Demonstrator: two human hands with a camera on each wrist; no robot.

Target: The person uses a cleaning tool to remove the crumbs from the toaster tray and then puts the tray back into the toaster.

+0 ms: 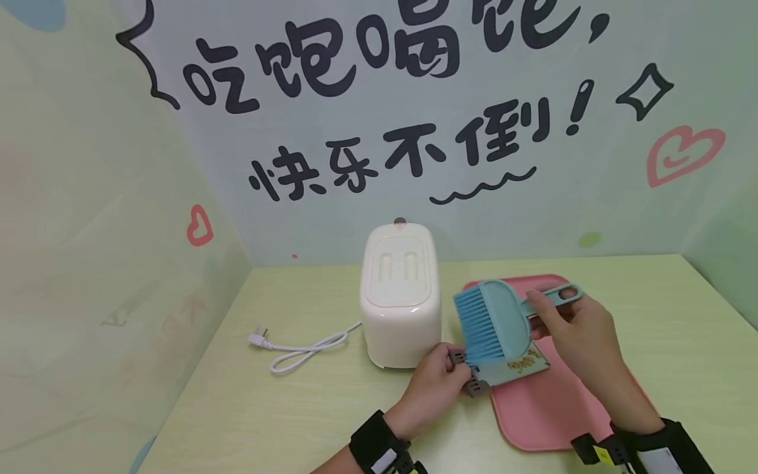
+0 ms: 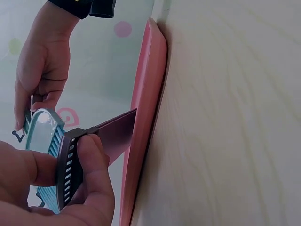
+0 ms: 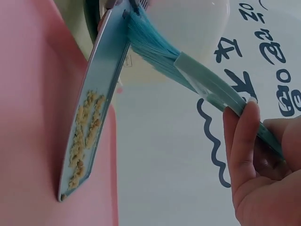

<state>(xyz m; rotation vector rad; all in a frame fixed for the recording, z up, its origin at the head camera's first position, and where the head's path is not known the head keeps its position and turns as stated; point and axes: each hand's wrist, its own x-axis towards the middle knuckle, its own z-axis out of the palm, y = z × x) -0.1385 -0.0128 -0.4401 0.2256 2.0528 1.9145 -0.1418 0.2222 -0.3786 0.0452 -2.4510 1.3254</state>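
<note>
By its grey slotted end my left hand (image 1: 431,385) pinches a flat metal crumb tray (image 1: 503,375), which tilts over the pink tray (image 1: 535,415). Tan crumbs (image 3: 84,136) lie along the outer half of the crumb tray. My right hand (image 1: 586,332) grips the handle of a light-blue brush (image 1: 508,316). In the right wrist view the blue bristles (image 3: 153,47) meet the crumb tray near its grey end. Thumb and fingers close on that grey end (image 2: 70,165) in the left wrist view.
A white toaster (image 1: 399,329) stands left of the pink tray, close to my left hand. Its white cord (image 1: 316,347) lies coiled on the wooden table (image 1: 237,421), plug (image 1: 260,338) at the left. A printed wall (image 1: 331,230) rises behind the table.
</note>
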